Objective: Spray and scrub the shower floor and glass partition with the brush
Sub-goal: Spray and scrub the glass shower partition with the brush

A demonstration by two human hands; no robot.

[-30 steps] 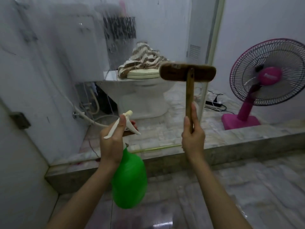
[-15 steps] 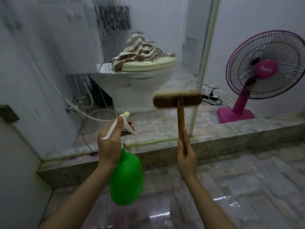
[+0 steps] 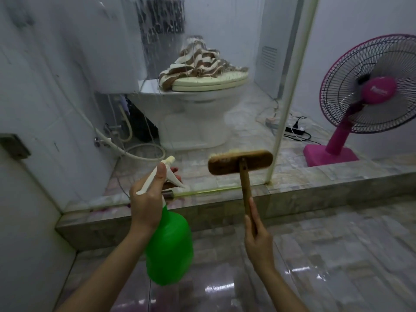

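Observation:
My left hand (image 3: 147, 199) grips the white trigger head of a green spray bottle (image 3: 169, 248), whose nozzle points at the glass partition (image 3: 90, 86). The glass is wet, streaked and foggy. My right hand (image 3: 258, 239) grips the wooden handle of a scrub brush (image 3: 240, 162). The brush head is held upright against the lower part of the glass, near its white edge frame (image 3: 290, 95). The wet, shiny tiled shower floor (image 3: 326, 255) lies under my arms.
A raised tiled curb (image 3: 315, 194) carries the glass. Behind it stand a white toilet (image 3: 195, 113) with a striped cloth (image 3: 198, 61) on its lid and hoses on the left wall. A pink standing fan (image 3: 364, 93) and a power strip (image 3: 295, 130) sit at right.
The brush has come down the glass from toilet-lid height to just above the curb. My right hand dropped with it. The left hand and bottle barely moved.

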